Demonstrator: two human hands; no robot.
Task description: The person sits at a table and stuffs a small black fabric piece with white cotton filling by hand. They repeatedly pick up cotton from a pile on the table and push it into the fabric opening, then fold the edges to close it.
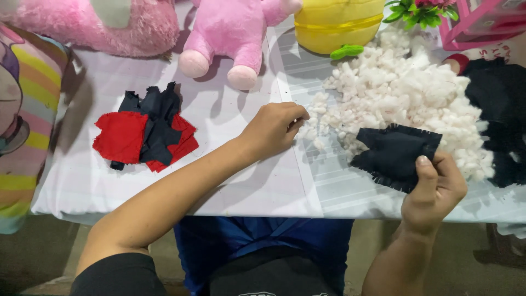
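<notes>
Right hand [433, 189]: clamped on dark fabric piece [394, 156], thumb on top near its lower right edge, fingers underneath. Piece frayed at edges, held just above counter [246, 186], overlapping near edge of white stuffing pile [405, 93].

Left hand [274, 129]: fingers pinched together at left fringe of stuffing pile, touching loose tufts. Can't tell whether any stuffing actually gripped.

Hands well apart; dark fabric piece right of left hand, with pile's near edge between them.

Elsewhere on counter: stack of red and dark fabric scraps [145, 134] well left of left hand, untouched. Pink plush toy [235, 33] at far edge, bigger pink plush [93, 22] to its left, yellow plush [337, 22] behind stuffing. Black fabric [501, 115] at right side of pile. Striped cushion [24, 120] off counter's left edge.
</notes>
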